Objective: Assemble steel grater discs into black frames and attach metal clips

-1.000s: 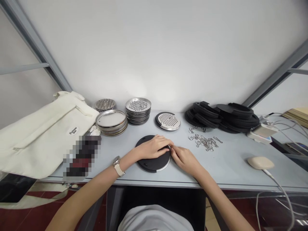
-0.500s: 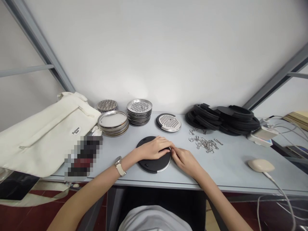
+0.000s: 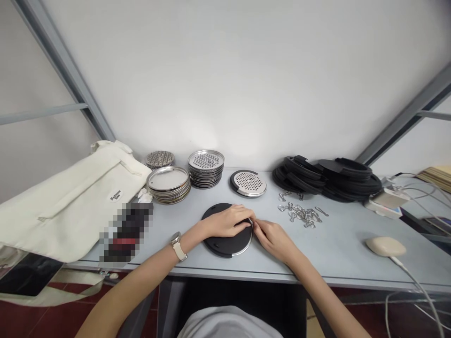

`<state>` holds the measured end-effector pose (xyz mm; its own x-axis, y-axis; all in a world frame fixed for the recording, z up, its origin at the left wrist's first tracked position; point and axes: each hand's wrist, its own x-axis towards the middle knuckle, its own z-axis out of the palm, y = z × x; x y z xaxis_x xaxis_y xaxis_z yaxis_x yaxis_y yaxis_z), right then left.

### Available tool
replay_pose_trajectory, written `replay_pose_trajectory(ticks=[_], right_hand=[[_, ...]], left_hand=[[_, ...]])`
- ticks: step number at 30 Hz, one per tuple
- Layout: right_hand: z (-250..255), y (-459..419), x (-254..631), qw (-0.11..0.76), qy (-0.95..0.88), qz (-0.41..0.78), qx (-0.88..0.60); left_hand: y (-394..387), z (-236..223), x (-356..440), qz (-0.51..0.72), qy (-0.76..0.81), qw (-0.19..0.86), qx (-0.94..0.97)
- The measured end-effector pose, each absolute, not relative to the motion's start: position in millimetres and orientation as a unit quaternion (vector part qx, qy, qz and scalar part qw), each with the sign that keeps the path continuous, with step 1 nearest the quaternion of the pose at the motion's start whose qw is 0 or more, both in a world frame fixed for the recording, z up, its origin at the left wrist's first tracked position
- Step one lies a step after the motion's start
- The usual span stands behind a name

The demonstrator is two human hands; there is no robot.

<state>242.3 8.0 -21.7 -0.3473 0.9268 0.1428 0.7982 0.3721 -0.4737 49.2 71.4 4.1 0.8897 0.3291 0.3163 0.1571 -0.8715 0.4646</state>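
Observation:
A round black disc with a metal rim (image 3: 225, 241) lies flat on the grey table (image 3: 338, 253) in front of me. My left hand (image 3: 225, 221) rests on top of it, fingers curled and pressing down near its right edge. My right hand (image 3: 273, 236) meets the disc's right rim with thumb and fingers pinched on something small that I cannot make out. A scatter of small metal clips (image 3: 301, 212) lies just right of my hands.
At the back stand stacks of metal plates (image 3: 169, 184), perforated metal discs (image 3: 206, 166), one assembled perforated disc (image 3: 248, 183) and piles of black rings (image 3: 327, 174). A cream bag (image 3: 66, 202) lies left. A beige mouse (image 3: 385, 245) sits right.
My hands stay at the disc's right edge. The view has shifted slightly, so everything sits a little lower in the picture.

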Motion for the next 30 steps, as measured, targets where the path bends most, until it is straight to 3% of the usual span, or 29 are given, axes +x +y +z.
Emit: replay_pose_trajectory(ticks=[30], right_hand=[[-24.9, 7.3, 240.7, 0.198, -0.812, 0.117, -0.536]], left_hand=[[67.9, 9.0, 49.7, 0.221, 0.194, 0.222, 0.929]])
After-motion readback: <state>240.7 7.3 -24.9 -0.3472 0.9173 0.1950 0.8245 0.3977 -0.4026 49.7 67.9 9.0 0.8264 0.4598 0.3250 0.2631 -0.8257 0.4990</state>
